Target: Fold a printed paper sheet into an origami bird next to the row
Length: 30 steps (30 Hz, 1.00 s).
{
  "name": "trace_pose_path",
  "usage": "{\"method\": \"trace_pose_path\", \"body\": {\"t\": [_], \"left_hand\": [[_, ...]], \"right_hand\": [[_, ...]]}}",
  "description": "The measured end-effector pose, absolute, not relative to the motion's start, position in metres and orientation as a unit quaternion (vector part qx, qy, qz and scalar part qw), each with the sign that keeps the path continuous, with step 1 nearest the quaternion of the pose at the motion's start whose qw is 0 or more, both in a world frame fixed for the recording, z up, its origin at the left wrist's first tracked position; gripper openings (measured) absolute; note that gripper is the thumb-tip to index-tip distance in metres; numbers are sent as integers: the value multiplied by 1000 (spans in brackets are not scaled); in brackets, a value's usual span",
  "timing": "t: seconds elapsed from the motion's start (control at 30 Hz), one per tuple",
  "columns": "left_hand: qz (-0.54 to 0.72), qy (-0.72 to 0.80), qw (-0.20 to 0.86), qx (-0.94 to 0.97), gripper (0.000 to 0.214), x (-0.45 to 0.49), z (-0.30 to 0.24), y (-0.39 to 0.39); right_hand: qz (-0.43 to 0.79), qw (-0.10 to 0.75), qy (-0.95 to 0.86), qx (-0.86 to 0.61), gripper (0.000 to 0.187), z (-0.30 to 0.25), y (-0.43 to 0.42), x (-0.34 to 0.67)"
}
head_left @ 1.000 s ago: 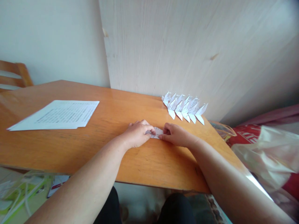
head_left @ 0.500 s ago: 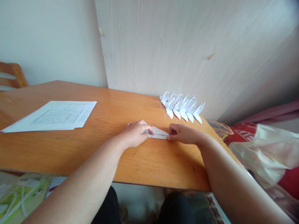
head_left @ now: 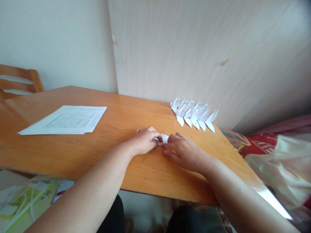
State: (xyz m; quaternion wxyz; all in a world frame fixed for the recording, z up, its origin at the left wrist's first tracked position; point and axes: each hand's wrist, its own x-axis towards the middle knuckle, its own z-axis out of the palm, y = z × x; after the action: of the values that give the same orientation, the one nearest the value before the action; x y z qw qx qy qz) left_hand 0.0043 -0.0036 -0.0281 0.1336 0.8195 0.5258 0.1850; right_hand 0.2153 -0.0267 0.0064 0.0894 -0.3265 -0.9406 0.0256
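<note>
A narrow strip of folded white paper lies flat on the wooden table, mostly covered by fingers. My left hand is closed on its left end, with the fingertips pressed down on the paper. From the right, my right hand reaches over the other end, its bent fingers pressing on the paper close to the left fingertips. The right thumb rests low, near the paper's front edge. Behind the hands stand folded paper pieces, several of them in rows, each with upturned points.
Printed sheets lie in a stack on the left of the table. A wooden chair stands beyond. A pale board rises behind the table. Off the right edge are a whitish plastic bag and a red bag.
My right hand has slid left from the paper's right tip and now covers much of it. The left hand keeps its hold. The view has shifted slightly left.
</note>
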Motion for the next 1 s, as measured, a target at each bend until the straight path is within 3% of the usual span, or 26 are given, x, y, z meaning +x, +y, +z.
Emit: {"method": "trace_pose_path", "body": {"t": [0.17,0.4,0.6,0.87,1.0], "left_hand": [[183,530,135,817,22,4,-28,-4],[187,528,138,817,23,2,-30,-3],[190,520,146,820,27,0,-35,1],[265,523,311,748,24,-11,-28,-2],[286,544,314,724,19,-16,-18,-6]], "right_hand": [[-29,60,-935,-348,22,4,-32,208],[4,108,-940,-324,22,1,-30,204],[-16,67,-945,-321,27,-7,-28,198],[-9,44,-936,-350,28,-3,-32,194],[7,76,-925,-371,26,-5,-33,195]]}}
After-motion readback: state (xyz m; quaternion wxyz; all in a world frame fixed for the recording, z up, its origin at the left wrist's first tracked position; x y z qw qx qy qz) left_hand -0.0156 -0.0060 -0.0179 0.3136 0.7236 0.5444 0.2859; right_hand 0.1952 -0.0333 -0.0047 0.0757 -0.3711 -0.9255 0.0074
